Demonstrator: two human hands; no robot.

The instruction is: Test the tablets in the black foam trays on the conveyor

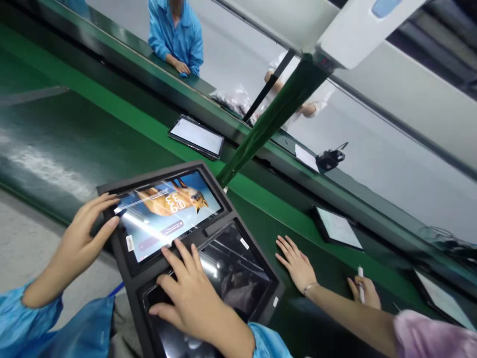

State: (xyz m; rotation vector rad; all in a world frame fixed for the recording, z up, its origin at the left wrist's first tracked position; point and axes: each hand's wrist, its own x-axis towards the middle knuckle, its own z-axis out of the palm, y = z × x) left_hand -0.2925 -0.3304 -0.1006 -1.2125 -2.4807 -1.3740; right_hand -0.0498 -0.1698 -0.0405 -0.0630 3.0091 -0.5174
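A dark foam tray (246, 222) holds two tablets in front of me. The upper tablet (167, 211) is lit, showing a fox picture and a clock. The lower tablet (234, 271) has a dark screen. My left hand (80, 238) grips the left edge of the tray beside the lit tablet, fingers curled over the rim. My right hand (192, 293) lies with spread fingers on the dark tablet, fingertips reaching the lit tablet's lower edge.
A co-worker's hand (298, 263) lies flat on the green conveyor (122, 114) right of the tray; the co-worker's other hand (363, 291) holds a white stylus. More lit tablets (197, 136) (338, 228) lie on the belt. Two people stand across the line.
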